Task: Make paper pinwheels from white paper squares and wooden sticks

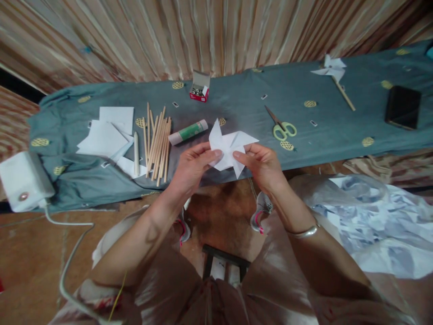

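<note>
Paper pinwheel [230, 149], white and folded into pointed vanes, sits just above the middle of the view, held up over the near edge of the grey-green cloth [237, 104]. The left hand [192, 164] pinches its 9 o'clock side between thumb and fingertips. The right hand [262, 164] pinches the 3 o'clock side the same way. Both grips are closed lightly on the paper, with the fingers curled rather than clenched.

The cutting and folding look largely done, since several vanes already bend toward the centre. No stick is joined to the paper, and whether the centre is glued or pinned cannot be made out under the thumbs.

From the held paper:
- The wooden sticks [157, 144] lie in a loose bundle at 9 o'clock.
- The paper sheets [108, 133] lie beyond the sticks.
- The glue stick [188, 132] lies capped at 10 o'clock.
- A small red box [200, 90] stands open at 11 o'clock. Its contents glint but are too small to name.
- The scissors [282, 127] lie at 2 o'clock.
- A finished pinwheel [329, 67] on its stick lies far off at 1 o'clock.
- A dark phone [403, 107] lies near the right edge.

At 8 o'clock a white block [23, 180] trails a cable that runs out of the picture. The back of the held paper is hidden, and so are most of the fingers behind it.
</note>
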Available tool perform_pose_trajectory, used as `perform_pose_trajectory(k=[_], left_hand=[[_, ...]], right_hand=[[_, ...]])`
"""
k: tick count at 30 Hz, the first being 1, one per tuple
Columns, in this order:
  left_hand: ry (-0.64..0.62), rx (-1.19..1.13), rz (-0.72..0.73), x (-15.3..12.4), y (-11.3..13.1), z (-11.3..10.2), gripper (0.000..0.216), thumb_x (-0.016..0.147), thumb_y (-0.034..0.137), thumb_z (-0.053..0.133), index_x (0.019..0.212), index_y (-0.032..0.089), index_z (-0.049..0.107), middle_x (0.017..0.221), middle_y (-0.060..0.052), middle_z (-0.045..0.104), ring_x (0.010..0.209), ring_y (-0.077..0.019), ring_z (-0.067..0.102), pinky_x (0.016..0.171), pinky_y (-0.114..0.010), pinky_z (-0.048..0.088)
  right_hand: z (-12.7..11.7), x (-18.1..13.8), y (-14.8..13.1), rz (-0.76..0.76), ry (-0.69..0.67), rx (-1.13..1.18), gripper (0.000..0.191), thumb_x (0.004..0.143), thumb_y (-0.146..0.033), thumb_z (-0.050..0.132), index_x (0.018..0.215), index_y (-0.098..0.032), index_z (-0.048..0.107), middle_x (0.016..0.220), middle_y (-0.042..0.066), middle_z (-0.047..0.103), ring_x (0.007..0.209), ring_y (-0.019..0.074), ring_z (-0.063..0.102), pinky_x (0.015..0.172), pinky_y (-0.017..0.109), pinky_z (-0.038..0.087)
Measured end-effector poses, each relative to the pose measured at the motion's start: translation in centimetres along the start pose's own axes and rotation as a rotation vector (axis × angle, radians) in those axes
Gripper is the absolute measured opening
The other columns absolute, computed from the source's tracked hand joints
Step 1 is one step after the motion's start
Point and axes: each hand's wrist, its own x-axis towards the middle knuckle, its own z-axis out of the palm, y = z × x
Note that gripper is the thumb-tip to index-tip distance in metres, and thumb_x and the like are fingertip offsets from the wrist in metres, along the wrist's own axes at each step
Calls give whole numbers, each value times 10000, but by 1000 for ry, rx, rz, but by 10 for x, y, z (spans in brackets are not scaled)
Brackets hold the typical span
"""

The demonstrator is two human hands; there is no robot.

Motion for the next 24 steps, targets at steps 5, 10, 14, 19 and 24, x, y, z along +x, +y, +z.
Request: perform_pose_trajectory(k=[5,10,14,19,24], left_hand=[[-46,76,-42,-1,-1,-2,190,628,295,864,733,174,762,720,-17,732,642,-131,628,675,-275,516],[-25,108,-29,-2,-4,-3,190,636,309,865,690,167,752,654,-8,698,603,-123,600,646,-274,491],[26,76,16,2,-5,-3,159,661,303,848,685,180,750,644,1,681,594,-117,585,603,-258,476],[88,66,41,7,-6,-3,119,683,277,824,669,186,748,612,11,655,540,-93,526,529,-230,417],[56,80,54,5,-8,0,150,676,321,835,687,196,753,677,8,701,624,-111,597,658,-260,490]], right_hand=[[-1,-2,-6,24,-65,-40,293,557,-380,904,640,-206,683,595,-31,671,529,114,555,542,261,461],[-3,-4,-4,-25,-115,-77,291,633,-420,872,700,-206,686,634,-31,667,570,121,582,577,269,482],[-6,-7,-2,-177,-7,-170,331,691,-474,832,855,-229,681,787,-8,710,692,139,634,651,279,513],[-11,-9,-2,-302,116,-293,345,736,-454,805,970,-238,673,885,6,716,771,148,647,726,297,518],[-8,-9,0,-115,28,-177,328,721,-520,786,813,-221,690,680,-27,669,617,126,588,602,266,470]])
